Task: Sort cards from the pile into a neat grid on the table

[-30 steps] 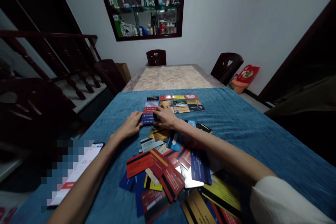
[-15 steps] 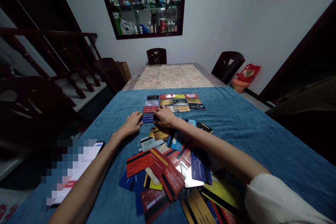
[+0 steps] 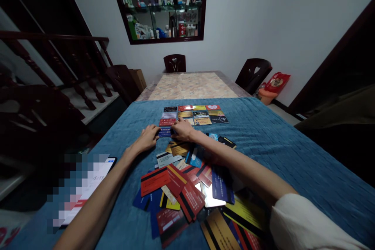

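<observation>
A dark blue plastic card [image 3: 165,132] lies flat on the blue cloth [image 3: 123,133], below the left column of a neat block of cards. My left hand [image 3: 150,136] has its fingertips closed at the card's left edge. At the right edge, my right hand [image 3: 182,129] pinches the same card and partly covers it. Just above it is a red card [image 3: 168,122], and the black card [image 3: 170,109] tops that column. Nearer me spreads a loose, overlapping heap, with a gold card [image 3: 179,149], a pale card [image 3: 168,159] and an orange-red card [image 3: 154,181] among several others.
A phone [image 3: 101,185], partly pixelated, lies left of my left forearm. Beyond the cloth, the patterned tabletop [image 3: 191,85] continues toward a chair [image 3: 175,63]. Another chair [image 3: 254,74] stands at the right, beside an orange bin [image 3: 267,96].
Both hands stay at the blue card's edges, with hardly any shift. The view has moved very slightly; the cards appear in the same arrangement.
</observation>
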Motion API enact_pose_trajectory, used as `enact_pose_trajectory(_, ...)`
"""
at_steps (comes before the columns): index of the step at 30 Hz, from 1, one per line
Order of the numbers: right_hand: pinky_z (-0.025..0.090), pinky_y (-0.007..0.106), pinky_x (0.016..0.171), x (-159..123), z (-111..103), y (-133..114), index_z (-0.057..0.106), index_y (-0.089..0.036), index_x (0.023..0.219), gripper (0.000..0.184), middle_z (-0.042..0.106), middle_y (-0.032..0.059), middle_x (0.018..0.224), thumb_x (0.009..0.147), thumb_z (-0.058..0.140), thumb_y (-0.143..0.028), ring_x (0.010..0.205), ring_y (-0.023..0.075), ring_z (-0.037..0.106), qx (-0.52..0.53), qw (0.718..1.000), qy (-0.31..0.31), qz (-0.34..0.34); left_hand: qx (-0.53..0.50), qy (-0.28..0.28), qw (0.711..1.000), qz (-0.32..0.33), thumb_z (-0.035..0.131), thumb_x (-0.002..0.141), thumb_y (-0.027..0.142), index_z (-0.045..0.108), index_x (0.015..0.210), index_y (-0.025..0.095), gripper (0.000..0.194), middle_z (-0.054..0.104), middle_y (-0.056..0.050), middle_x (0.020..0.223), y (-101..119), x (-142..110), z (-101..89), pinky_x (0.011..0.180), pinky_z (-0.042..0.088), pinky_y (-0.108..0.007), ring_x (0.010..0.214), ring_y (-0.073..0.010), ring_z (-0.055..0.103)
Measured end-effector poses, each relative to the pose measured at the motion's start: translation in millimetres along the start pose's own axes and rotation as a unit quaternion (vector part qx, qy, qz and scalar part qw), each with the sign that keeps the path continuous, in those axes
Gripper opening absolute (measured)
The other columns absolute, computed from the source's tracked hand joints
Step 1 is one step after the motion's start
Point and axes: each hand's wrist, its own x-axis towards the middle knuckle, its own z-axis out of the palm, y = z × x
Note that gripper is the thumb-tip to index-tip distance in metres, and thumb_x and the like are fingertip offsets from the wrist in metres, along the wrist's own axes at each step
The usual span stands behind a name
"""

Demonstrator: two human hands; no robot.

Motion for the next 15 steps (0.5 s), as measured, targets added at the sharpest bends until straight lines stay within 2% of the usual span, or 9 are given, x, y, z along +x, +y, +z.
enact_pose_trajectory(8,0.041,0.043,0.089,-1.9,2.1,-0.6,0.066,-0.018,0.116,0.039,0.063,0.0132,0.124,0.089,0.061,-0.044,0.119,0.0335,0.047,0.005,1.0,0.008,-0.003,0.022,0.017,1.0,-0.009,0.051,0.089,0.02,0.061,0.116,0.02,0.029,0.058,-0.013,0.122,4.3,-2.5,-2.6,0.095,0.042,-0.047,0.115,-0.0308,0.049)
enact_pose_trajectory(15,0.041,0.043,0.091,-3.1,0.7,-1.1,0.066,-0.019,0.117,0.04,0.063,0.0129,0.124,0.089,0.059,-0.046,0.121,0.0343,0.046,0.007,1.0,0.0,0.001,0.048,0.006,0.999,-0.006,0.049,0.09,0.02,0.063,0.115,0.016,0.029,0.058,-0.015,0.124,14.1,-5.8,-10.5,0.095,0.041,-0.05,0.118,-0.0328,0.046)
